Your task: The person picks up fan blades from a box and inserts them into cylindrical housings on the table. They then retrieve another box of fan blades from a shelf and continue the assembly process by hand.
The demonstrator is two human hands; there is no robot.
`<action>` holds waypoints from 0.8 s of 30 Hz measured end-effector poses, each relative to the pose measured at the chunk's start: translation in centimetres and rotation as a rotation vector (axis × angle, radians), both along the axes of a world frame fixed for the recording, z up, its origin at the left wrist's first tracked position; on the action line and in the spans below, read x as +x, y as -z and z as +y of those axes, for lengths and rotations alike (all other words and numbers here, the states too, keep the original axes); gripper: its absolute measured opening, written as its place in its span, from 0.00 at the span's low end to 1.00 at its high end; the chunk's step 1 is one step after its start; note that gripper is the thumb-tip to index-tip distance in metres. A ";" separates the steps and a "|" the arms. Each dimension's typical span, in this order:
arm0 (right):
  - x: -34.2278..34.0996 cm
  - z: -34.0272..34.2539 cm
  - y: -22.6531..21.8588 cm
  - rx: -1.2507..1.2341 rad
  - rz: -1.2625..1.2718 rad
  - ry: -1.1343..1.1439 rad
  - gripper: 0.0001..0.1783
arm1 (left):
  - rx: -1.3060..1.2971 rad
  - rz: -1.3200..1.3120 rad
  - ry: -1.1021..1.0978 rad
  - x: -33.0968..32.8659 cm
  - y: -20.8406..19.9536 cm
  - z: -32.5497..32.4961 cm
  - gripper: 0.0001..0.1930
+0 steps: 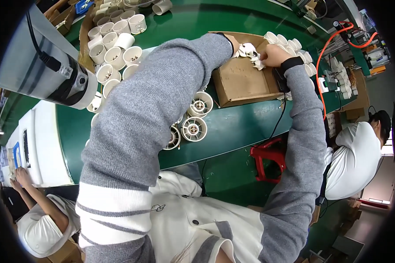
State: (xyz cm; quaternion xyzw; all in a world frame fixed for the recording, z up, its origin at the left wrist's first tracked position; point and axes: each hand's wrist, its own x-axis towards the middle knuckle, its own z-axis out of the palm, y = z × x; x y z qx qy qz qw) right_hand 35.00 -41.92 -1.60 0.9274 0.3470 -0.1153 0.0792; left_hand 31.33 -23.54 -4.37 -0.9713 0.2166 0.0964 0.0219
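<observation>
An open brown cardboard box (243, 87) rests on a long green table (228, 127), at one o'clock from the centre of the view, its mouth turned upward; this position probably serves to keep small loose parts together and within reach of both hands. Small white plastic pieces (249, 49), irregular in outline, lie grouped towards the box's twelve o'clock side, directly below the fingers. White cylindrical plastic cups (125, 40) crowd the table at ten to eleven o'clock; most stand mouth upward, presumably so that the small brassy bits (134, 58) visible in several do not spill. A second cluster of white cups (281, 40) stands just beyond the box at one to two o'clock. Round white housings with spoked interiors (194, 129) sit at eight o'clock from the box, partly hidden by the grey knitted left sleeve (171, 65). The left hand (235, 44) reaches over the box's eleven o'clock edge, beside the pieces; its fingers are largely concealed, so neither their spread nor any hold can be told. The right hand (275, 56) enters over the one o'clock edge with fingers curled and drawn together, apparently pinching one white piece (259, 65) at the fingertips, a grip suited to so small a part.
</observation>
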 end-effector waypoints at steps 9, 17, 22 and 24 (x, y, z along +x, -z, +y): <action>-0.6 0.5 0.8 0.052 0.019 -0.043 0.13 | -0.189 -0.128 -0.149 1.8 3.0 -0.4 0.12; -1.5 1.8 0.4 0.129 0.166 -0.039 0.19 | -0.307 -0.084 -0.133 -0.1 1.5 -0.9 0.12; 0.0 -0.4 2.8 0.338 0.067 -0.124 0.18 | -0.403 -0.407 -0.067 -4.7 -5.2 -1.9 0.09; 1.9 -5.9 4.6 0.897 -0.075 -0.215 0.17 | -0.609 -0.549 -0.018 -6.6 -8.6 -5.2 0.07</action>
